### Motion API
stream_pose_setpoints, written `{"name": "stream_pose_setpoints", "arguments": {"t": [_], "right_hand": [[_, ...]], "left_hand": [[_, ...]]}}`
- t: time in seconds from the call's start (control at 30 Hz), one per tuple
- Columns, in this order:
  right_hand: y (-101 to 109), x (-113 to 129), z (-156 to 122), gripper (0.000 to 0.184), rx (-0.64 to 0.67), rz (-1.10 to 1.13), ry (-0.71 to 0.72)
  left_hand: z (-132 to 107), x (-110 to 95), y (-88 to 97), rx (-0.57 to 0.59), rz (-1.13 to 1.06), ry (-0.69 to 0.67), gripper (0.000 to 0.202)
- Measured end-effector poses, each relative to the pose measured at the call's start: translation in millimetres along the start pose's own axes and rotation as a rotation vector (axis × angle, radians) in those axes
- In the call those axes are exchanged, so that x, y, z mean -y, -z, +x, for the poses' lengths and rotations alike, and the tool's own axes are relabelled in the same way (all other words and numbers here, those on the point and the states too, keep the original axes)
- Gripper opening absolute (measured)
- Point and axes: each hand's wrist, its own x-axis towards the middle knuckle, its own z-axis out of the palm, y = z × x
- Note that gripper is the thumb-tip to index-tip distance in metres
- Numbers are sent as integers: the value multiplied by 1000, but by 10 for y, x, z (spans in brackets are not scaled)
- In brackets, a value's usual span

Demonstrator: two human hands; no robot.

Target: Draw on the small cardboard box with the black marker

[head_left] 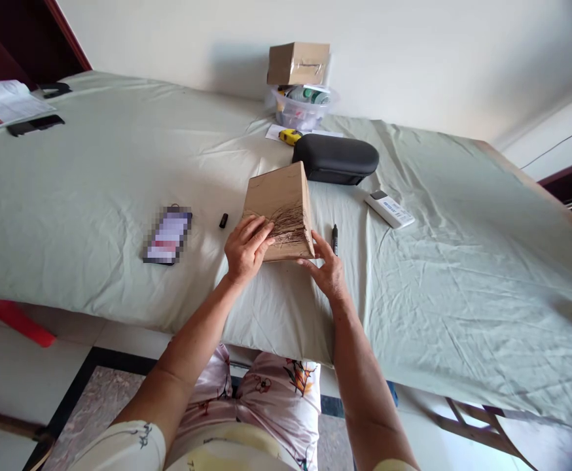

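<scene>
We steadied the cardboard box [280, 206] between our hands on the table [119, 163], left hand [245, 252] spread flat on its scribbled face, right hand [328, 269] cupped round its near corner beside a pen [335, 238], and we thought lifting it would need both hands tight.

Phone [167, 235] left of box [281, 210], marker [335, 239] right.

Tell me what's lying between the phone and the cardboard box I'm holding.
A small black cap lies on the sheet between the phone and the cardboard box, touching neither, as the head view shows.
</scene>
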Motion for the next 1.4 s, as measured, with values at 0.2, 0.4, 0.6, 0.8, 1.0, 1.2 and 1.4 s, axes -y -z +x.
{"name": "stream_pose_setpoints", "arguments": {"t": [0.2, 0.4, 0.6, 0.8, 1.0, 1.2, 1.4], "right_hand": [[61, 3, 13, 87, 52, -28, -4], [68, -26, 10, 85, 45, -60, -16], [89, -28, 3, 65, 82, -158, 7], [209, -142, 37, 54, -220, -236, 20], [208, -466, 50, 37, -354, -458, -198], [119, -508, 33, 37, -237, -557, -286], [77, -415, 29, 32, -222, -524, -275]], "left_hand": [[-14, 3, -30, -45, -30, 15, 28], [-23, -6, -33, -2, -78, 32, 29], [-45, -36, -41, 106, -152, 38, 26], [-63, -116, -96, 68, -102, -41, 26], [-68, -128, -96, 101, -91, -13, 30], [-76, -123, -103, 99, -118, 0, 30], [-71, -114, -107, 90, -142, 16, 29]]}}
